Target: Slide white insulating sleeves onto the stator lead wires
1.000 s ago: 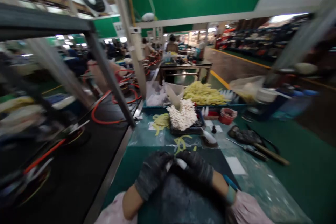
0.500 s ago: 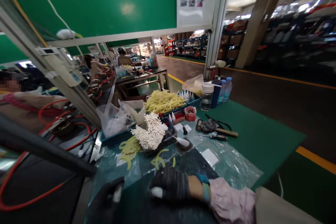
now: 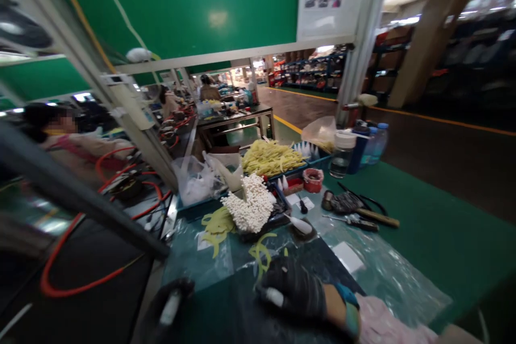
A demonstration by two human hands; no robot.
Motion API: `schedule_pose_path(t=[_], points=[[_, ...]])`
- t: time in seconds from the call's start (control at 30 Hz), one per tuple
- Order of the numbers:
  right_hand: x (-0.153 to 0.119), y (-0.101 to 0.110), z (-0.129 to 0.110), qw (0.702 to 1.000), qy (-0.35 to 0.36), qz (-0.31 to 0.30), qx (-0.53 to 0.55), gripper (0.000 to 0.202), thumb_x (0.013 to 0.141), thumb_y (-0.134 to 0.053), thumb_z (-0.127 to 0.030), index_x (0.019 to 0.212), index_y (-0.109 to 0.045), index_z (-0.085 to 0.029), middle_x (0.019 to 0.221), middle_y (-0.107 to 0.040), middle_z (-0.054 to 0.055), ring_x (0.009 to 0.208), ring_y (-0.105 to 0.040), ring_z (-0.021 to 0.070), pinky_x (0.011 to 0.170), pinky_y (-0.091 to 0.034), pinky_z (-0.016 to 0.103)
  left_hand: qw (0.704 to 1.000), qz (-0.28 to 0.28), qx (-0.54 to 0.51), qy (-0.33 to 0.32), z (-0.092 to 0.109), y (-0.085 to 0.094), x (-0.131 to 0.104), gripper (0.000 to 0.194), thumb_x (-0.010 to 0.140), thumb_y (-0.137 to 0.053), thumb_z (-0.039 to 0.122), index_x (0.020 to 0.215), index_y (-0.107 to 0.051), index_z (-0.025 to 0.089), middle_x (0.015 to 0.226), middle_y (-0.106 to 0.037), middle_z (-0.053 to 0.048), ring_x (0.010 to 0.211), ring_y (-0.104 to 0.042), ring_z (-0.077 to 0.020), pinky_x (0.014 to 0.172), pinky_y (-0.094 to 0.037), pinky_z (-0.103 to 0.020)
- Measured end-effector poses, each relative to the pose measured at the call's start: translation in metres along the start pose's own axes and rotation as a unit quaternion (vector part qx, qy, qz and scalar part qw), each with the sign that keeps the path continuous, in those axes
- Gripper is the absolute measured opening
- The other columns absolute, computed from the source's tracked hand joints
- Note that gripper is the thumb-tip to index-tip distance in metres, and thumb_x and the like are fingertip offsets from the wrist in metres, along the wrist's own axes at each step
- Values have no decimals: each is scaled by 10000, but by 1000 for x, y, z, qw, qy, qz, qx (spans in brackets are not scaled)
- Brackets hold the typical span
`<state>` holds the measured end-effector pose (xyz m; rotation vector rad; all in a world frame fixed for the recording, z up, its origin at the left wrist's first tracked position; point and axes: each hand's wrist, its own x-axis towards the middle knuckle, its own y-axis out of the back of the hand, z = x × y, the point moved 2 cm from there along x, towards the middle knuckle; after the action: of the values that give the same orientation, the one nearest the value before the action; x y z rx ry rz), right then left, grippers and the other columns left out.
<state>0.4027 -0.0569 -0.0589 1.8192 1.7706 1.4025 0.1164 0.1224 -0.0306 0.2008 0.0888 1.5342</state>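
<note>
Both hands wear dark gloves with white-wrapped fingertips. My left hand [image 3: 171, 306] is blurred over the left front edge of the bench; its fingers curl, and whether it holds anything cannot be seen. My right hand [image 3: 292, 287] rests on the dark mat [image 3: 226, 309] with its fingers bent together, and what is under them is hidden. Just beyond it lie thin yellow-green strips [image 3: 262, 252]. Behind them stands a bunch of white-tipped sticks [image 3: 250, 204]. A white teardrop-shaped piece [image 3: 300, 224] lies to the right of the bunch.
Yellow strips [image 3: 272, 157] fill a blue tray at the back. A hammer [image 3: 379, 217], a screwdriver [image 3: 357, 222], a red tub [image 3: 313, 180] and a glass jar [image 3: 341, 156] stand or lie right. Clear plastic [image 3: 387, 258] covers part of the bench. A person [image 3: 60, 134] sits left.
The view has swung left, so the bench and its objects appear farther right. My right hand stays on the mat near the strips. The left hand remains at the left edge, blurred.
</note>
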Motion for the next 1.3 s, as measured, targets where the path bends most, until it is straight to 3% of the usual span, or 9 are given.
schedule_pose_path(t=[0.13,0.3,0.47,0.57,0.77,0.97,1.3], points=[[-12,-2,4,1000,-9,19,-20,469,1222,-345,-438,1237,-781,-268,958,-820,75,859,-719,230,884,-594,377,992,17,-109,67,3,-5,-9,629,287,-1019,813,594,-823,300,717,-825,-28,757,-812,-350,756,-721,-423],[-15,2,10,998,-18,40,-53,434,1220,-378,-398,1235,-798,-289,1033,-835,79,929,-746,241,907,-623,370,984,32,-164,65,5,-4,-16,626,366,-1050,779,706,-871,285,777,-835,-26,751,-784,-259,742,-691,-317],[-15,5,11,996,-13,60,-62,444,1228,-360,-398,1262,-792,-301,1038,-829,76,920,-744,232,886,-620,357,983,22,-155,99,8,-3,-16,663,326,-1069,764,702,-860,258,779,-830,-49,767,-775,-244,706,-667,-288],[-14,6,10,996,-8,63,-59,460,1235,-348,-412,1228,-792,-293,1005,-824,75,890,-741,223,851,-609,344,984,-1,-160,77,8,-3,-17,596,395,-1081,686,747,-873,253,814,-842,-52,793,-783,-247,734,-662,-296],[-12,8,10,995,21,72,-72,476,1236,-337,-402,1186,-794,-279,982,-834,86,878,-765,228,808,-607,346,982,0,-183,37,5,-6,-20,563,480,-1041,706,720,-864,228,768,-822,-65,734,-757,-223,703,-636,-283],[-14,8,10,993,33,76,-81,442,1230,-370,-375,1242,-800,-273,994,-845,92,891,-774,232,817,-615,351,978,-22,-201,42,13,-10,-24,516,542,-1050,660,768,-874,231,801,-825,-54,780,-764,-227,759,-643,-302],[-8,16,2,976,89,143,-138,446,1248,-340,-337,1162,-772,-265,919,-849,54,787,-773,191,747,-566,302,963,-32,-264,44,0,-13,-16,581,440,-1116,651,741,-867,221,764,-807,-60,713,-736,-196,694,-618,-274]])
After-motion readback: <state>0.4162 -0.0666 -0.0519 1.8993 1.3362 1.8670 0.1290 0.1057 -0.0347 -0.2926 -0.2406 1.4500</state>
